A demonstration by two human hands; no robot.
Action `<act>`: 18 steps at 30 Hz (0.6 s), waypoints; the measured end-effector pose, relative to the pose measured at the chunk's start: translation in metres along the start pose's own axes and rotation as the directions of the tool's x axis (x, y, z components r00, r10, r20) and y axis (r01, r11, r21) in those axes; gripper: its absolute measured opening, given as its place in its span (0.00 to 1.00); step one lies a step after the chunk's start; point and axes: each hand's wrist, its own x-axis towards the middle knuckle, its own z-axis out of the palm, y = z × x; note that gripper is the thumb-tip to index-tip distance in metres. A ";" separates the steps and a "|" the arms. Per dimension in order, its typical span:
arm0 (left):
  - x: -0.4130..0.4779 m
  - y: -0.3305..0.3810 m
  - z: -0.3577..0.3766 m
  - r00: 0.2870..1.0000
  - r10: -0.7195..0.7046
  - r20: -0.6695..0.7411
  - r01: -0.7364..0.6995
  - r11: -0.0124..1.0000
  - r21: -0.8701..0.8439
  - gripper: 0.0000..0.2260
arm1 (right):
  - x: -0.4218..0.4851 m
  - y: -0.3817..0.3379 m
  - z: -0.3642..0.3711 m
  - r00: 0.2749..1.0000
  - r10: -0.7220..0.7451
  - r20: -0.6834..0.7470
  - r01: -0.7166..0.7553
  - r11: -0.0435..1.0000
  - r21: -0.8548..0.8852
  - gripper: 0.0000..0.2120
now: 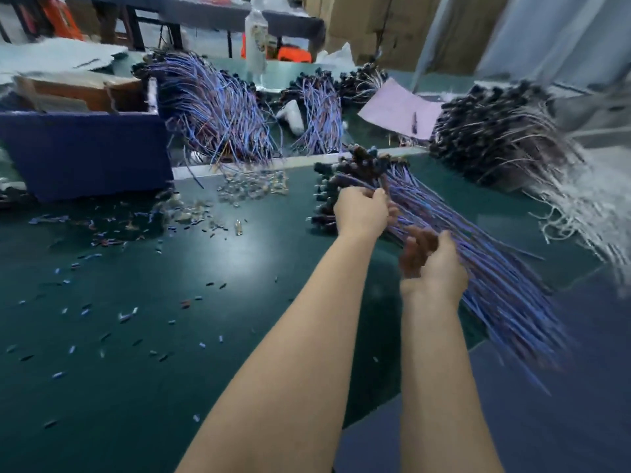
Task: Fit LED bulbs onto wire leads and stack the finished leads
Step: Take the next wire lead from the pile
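A long bundle of blue-purple wire leads [485, 268] with black sockets at its far end lies slanted across the green table [170, 302], right of centre. My left hand [362, 213] grips the bundle near the socket end. My right hand [433, 264] holds the wires lower down, fingers curled round them. A small heap of clear LED bulbs [252, 187] lies on the table to the left of the bundle. The picture is blurred by motion.
Other piles of blue leads [218, 110] stand at the back, and a black-and-white lead pile [505, 145] at the right. A dark blue box [85, 151] sits at the left. A pink sheet [399, 107], a bottle [256, 35] and scattered wire scraps [102, 302] are around.
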 end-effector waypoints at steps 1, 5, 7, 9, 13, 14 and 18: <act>0.005 -0.008 0.004 0.998 -0.055 0.012 0.055 0.998 0.020 0.14 | 0.003 0.000 -0.003 0.999 0.054 0.001 -0.053 0.993 0.106 0.14; 0.020 -0.032 0.016 0.989 -0.149 -0.022 0.150 0.982 0.111 0.12 | 0.010 0.004 -0.004 0.993 0.118 0.003 -0.115 0.967 0.228 0.10; 0.023 -0.038 0.015 0.989 -0.147 -0.026 0.149 0.981 0.125 0.14 | 0.011 0.007 -0.002 0.993 0.118 -0.002 -0.115 0.973 0.202 0.09; 0.022 -0.037 0.011 0.992 -0.126 -0.020 0.128 0.982 0.135 0.16 | 0.010 0.012 0.001 0.994 0.107 0.005 -0.107 0.980 0.166 0.07; 0.016 -0.023 -0.011 0.997 0.037 -0.066 -0.022 0.976 0.216 0.15 | -0.001 0.020 0.018 0.997 0.057 0.046 -0.061 0.995 0.076 0.11; 0.013 -0.017 -0.021 0.993 0.074 -0.092 -0.053 0.977 0.208 0.15 | -0.007 0.022 0.026 0.995 0.052 0.081 -0.057 0.997 0.057 0.09; -0.006 0.011 -0.073 0.957 0.205 -0.206 -0.194 0.978 0.072 0.14 | -0.041 0.039 0.066 0.958 0.069 0.277 -0.063 0.997 -0.033 0.09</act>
